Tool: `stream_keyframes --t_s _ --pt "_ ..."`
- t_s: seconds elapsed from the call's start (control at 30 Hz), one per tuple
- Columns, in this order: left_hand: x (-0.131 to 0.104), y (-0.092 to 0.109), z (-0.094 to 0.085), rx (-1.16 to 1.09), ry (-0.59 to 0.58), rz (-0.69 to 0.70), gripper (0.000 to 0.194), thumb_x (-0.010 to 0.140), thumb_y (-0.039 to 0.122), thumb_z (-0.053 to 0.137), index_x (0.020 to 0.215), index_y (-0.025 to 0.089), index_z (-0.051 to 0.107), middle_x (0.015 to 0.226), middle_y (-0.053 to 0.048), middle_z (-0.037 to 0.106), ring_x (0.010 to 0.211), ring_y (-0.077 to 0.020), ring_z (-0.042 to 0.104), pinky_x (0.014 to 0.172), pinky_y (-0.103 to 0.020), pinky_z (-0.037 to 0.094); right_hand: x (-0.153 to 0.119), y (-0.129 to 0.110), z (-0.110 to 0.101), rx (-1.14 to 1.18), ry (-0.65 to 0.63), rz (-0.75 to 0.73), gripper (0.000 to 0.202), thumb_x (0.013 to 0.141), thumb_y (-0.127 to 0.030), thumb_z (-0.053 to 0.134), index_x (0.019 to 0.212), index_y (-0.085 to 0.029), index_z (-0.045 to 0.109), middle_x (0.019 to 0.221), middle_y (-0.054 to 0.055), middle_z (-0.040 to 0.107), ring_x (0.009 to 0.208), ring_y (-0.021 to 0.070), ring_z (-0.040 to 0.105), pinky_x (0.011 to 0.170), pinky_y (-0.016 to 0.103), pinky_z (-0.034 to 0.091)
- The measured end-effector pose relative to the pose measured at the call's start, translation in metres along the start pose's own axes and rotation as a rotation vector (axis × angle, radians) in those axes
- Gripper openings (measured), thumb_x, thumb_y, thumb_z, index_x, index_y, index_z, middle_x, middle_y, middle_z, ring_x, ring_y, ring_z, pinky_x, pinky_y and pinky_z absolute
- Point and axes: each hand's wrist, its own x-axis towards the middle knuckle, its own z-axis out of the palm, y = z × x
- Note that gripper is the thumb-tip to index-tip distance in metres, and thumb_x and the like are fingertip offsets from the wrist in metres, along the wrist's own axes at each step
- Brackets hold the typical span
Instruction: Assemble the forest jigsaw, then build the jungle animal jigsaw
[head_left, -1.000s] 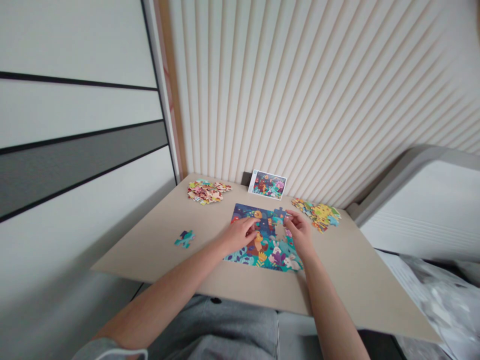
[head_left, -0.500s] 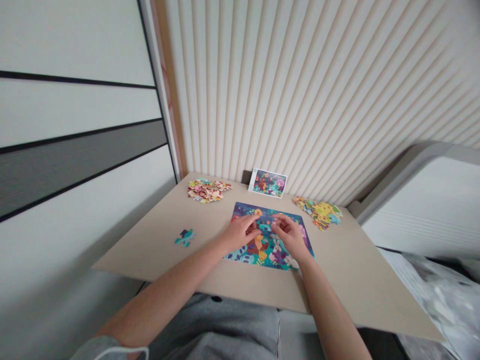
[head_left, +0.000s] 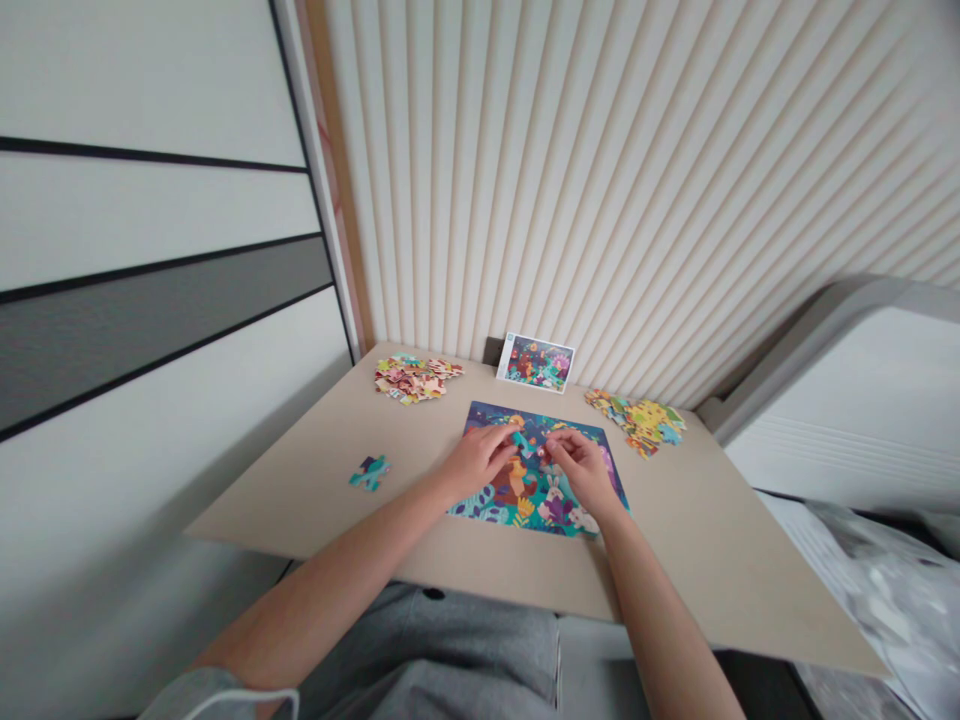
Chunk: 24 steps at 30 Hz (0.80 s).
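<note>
In the centre of the frame, the puzzle [head_left: 536, 510] lies on the tabletop [head_left: 315, 440], beneath the bent fingers of both hands. The left hand [head_left: 476, 465] covers its left part; the right hand [head_left: 586, 474] is over its right part, fingertips near the upper middle. Whether either hand's fingers grasp a piece, I cannot tell.

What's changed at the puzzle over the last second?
The right hand moved left, nearer the left hand, over the puzzle. The tan gap and blue piece jutting at its top edge no longer show; whether either hand grips a piece is unclear. The left heap, right heap, loose teal pieces and picture card stayed put.
</note>
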Motion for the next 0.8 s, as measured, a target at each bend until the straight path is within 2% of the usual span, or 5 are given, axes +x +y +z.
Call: stream_keyframes --t_s 0.27,0.43,0.53,0.67,0.8 --pt "0.002 0.0 -0.003 -0.029 0.001 -0.013 0.039 0.102 0.021 0.046 0.139 0.022 0.055 0.134 -0.009 0.066 0.123 -0.0226 0.063 0.107 -0.04 0.05 -0.001 0.007 0.001 -0.151 -0.108 0.001 0.032 0.087 -0.052 0.07 0.088 -0.02 0.067 0.076 0.001 0.066 0.069 0.0157 0.059 0.067 0.029 0.047" --pt "0.002 -0.001 -0.004 -0.026 -0.011 -0.006 0.043 0.101 0.019 0.045 0.143 0.023 0.053 0.136 -0.008 0.065 0.124 -0.0229 0.063 0.107 -0.041 0.05 0.0 0.006 0.002 -0.19 -0.121 -0.008 0.032 0.088 -0.052 0.069 0.09 -0.02 0.069 0.074 0.0 0.065 0.067 0.0148 0.056 0.065 0.028 0.045" --pt "0.0 -0.003 -0.001 -0.021 -0.055 0.017 0.051 0.1 0.018 0.045 0.15 0.024 0.045 0.14 -0.01 0.062 0.127 -0.0233 0.061 0.108 -0.041 0.049 0.001 0.007 0.0 -0.145 -0.088 -0.003 0.031 0.086 -0.051 0.071 0.092 -0.02 0.07 0.078 0.001 0.067 0.07 0.0165 0.06 0.068 0.029 0.048" --pt "-0.002 -0.002 0.002 -0.034 -0.114 0.052 0.055 0.102 0.026 0.047 0.155 0.024 0.036 0.142 -0.012 0.059 0.129 -0.0248 0.059 0.108 -0.042 0.048 0.004 0.008 -0.004 -0.07 0.001 0.029 0.033 0.082 -0.051 0.075 0.095 -0.021 0.07 0.082 0.003 0.07 0.073 0.0186 0.064 0.069 0.031 0.051" --pt "-0.002 0.0 0.002 -0.034 -0.188 0.079 0.057 0.103 0.027 0.045 0.158 0.023 0.029 0.127 -0.012 0.067 0.116 -0.024 0.065 0.102 -0.04 0.051 0.008 0.004 -0.017 -0.061 0.094 -0.003 0.04 0.08 -0.048 0.077 0.107 -0.021 0.069 0.079 0.002 0.07 0.072 0.0179 0.064 0.071 0.031 0.052"
